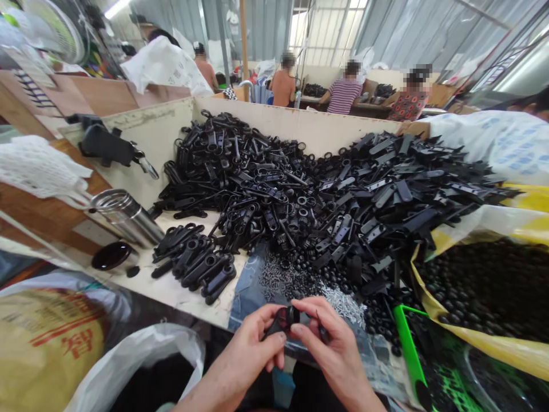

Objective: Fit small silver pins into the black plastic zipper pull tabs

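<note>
My left hand (253, 346) pinches a small black plastic part (283, 319) at the table's near edge. My right hand (332, 343) is closed on the same part from the right, thumb and forefinger pressed to it, with a thin black piece (321, 331) tucked against its fingers. Just beyond my hands lie small black round pieces (315, 272) and a scatter of tiny silver pins (343, 300). A big heap of black plastic clips and strips (309, 183) fills the table behind. Several assembled black pieces (193, 260) lie in a row to the left.
A steel flask (126, 217) lies on its side at the left with a black lid (112, 255). A yellow bag of black round pieces (489, 286) sits right, a green tool (407, 343) beside it. White bag (141, 360) lower left. Several people work in the background.
</note>
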`<move>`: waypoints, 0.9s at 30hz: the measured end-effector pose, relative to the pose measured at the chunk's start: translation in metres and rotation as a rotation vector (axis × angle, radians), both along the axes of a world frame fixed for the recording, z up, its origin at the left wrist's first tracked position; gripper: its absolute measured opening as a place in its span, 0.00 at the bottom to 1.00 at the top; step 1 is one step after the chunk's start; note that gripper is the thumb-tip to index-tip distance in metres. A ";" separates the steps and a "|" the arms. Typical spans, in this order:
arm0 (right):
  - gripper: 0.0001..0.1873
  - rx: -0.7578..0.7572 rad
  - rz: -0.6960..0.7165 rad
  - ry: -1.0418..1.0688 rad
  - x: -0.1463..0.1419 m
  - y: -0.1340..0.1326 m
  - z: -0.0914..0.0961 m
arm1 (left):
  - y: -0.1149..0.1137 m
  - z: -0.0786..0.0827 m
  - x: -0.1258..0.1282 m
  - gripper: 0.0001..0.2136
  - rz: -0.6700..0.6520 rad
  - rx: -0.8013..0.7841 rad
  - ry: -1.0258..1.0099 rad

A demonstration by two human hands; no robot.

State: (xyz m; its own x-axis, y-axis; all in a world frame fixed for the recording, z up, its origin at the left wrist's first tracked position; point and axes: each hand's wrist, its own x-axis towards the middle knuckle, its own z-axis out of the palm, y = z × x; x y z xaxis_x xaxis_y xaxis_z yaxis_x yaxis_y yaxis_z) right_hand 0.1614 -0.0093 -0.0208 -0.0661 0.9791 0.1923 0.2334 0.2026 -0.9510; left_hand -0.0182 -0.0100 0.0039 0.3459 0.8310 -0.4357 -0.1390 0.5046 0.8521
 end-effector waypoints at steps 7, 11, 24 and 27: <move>0.13 0.206 0.102 -0.208 0.004 -0.004 -0.003 | -0.004 0.003 -0.001 0.15 -0.013 -0.086 -0.004; 0.14 0.290 0.128 -0.292 0.006 -0.005 -0.002 | -0.005 0.003 0.002 0.16 -0.018 -0.075 0.025; 0.15 0.328 0.345 -0.425 0.020 -0.001 0.009 | -0.008 0.000 -0.002 0.17 -0.125 -0.126 0.121; 0.14 0.340 0.385 -0.465 0.023 0.000 0.011 | -0.009 0.000 -0.002 0.17 -0.149 -0.132 0.132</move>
